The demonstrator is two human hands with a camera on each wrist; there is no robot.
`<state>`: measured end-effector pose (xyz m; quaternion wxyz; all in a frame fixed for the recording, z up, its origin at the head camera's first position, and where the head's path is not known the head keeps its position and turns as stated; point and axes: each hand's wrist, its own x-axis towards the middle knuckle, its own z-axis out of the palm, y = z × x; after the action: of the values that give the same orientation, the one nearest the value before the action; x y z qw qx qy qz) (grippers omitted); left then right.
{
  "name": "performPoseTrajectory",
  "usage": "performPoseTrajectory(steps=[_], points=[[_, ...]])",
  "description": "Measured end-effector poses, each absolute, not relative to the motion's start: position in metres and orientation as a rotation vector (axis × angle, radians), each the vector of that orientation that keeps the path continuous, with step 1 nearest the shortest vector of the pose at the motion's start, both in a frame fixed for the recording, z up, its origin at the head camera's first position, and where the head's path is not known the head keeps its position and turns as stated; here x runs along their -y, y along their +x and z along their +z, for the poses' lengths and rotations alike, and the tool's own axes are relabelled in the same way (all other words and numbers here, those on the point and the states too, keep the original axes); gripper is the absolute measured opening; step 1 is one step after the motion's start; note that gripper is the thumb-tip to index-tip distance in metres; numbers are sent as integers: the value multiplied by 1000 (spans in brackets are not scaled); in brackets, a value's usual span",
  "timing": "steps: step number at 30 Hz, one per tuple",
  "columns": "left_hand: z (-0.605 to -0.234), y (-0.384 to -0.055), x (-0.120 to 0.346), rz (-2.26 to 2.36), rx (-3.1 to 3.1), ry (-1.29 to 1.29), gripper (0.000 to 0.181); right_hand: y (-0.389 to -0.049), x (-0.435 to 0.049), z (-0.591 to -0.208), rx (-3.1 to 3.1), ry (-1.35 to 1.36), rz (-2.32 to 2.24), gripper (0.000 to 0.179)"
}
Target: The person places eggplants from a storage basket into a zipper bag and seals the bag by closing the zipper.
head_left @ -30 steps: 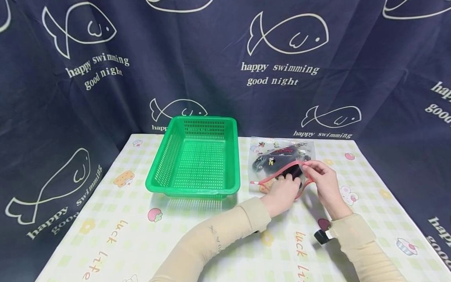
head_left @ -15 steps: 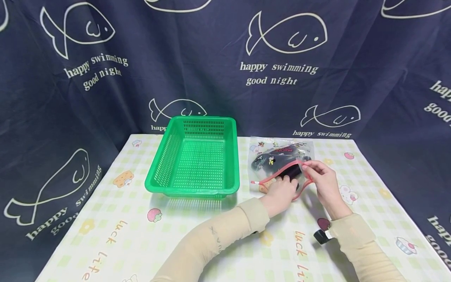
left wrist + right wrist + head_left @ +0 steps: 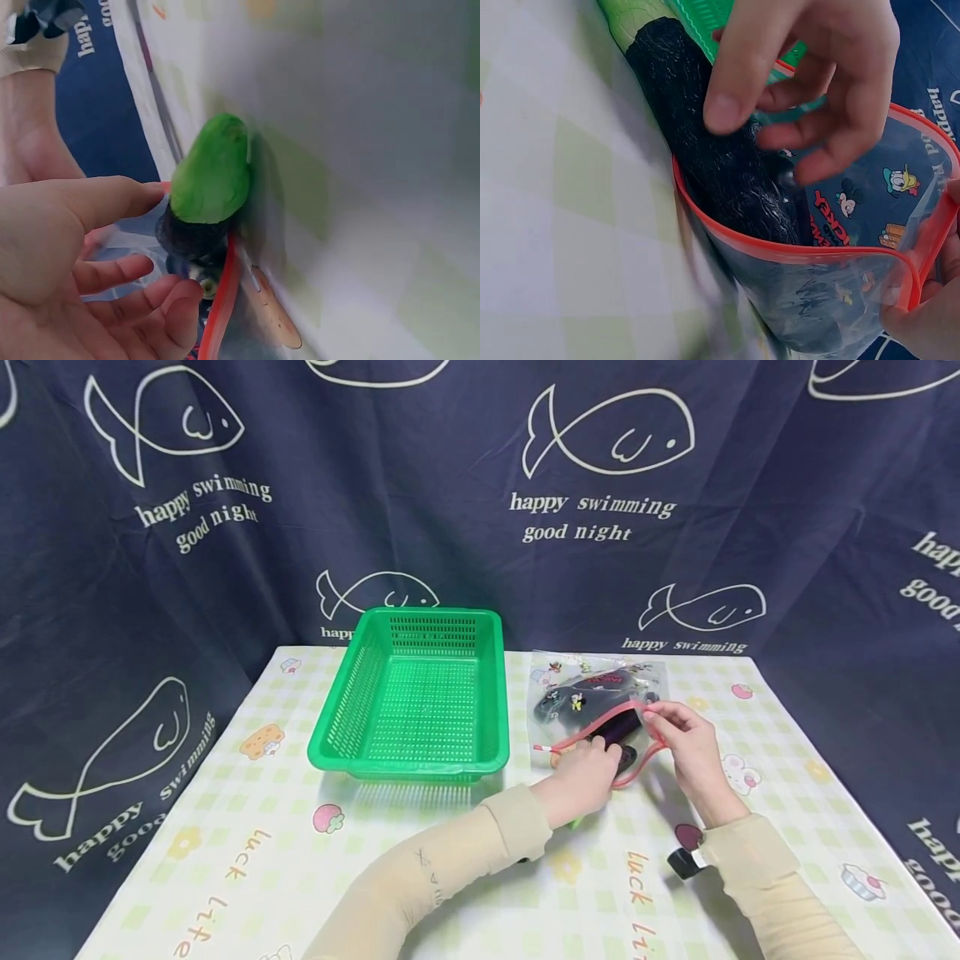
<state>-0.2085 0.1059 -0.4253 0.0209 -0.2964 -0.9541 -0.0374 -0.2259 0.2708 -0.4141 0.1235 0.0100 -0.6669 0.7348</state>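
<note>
A clear zip bag [image 3: 551, 693] with a red zip edge and cartoon prints lies with its mouth spread wide. From that mouth, onto the cloth, sticks a dark, wrinkled, eggplant-like thing [image 3: 712, 142] with a green end [image 3: 214, 172]. My left hand [image 3: 581, 781] is over the bag's mouth, beside the eggplant, its thumb and fingers parted and loosely bent. In the right wrist view the thumb overlaps the dark body. My right hand [image 3: 690, 747] pinches the right side of the red edge. Other dark things [image 3: 588, 697] inside are partly hidden by the plastic.
A green perforated basket [image 3: 321, 756] stands left of the bag, with nothing inside. Under both lies a checked, printed tablecloth [image 3: 247, 835]. A dark curtain with fish drawings [image 3: 450, 485] hangs behind the table.
My left hand has drawn back a little toward the lower left. A bit of green now shows below it, and a dark rounded part shows beside its fingers. My right hand stays at the bag's edge.
</note>
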Motion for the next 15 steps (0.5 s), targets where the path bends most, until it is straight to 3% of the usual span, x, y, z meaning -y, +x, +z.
performPoseTrajectory(steps=[8,15], points=[[-422,-196,-85,-128,2914,-1011,43,-226,-270,-415,1929,35,2150,10],[-426,-186,-73,-56,2807,-1081,40,-225,-269,-415,1920,44,2164,10]])
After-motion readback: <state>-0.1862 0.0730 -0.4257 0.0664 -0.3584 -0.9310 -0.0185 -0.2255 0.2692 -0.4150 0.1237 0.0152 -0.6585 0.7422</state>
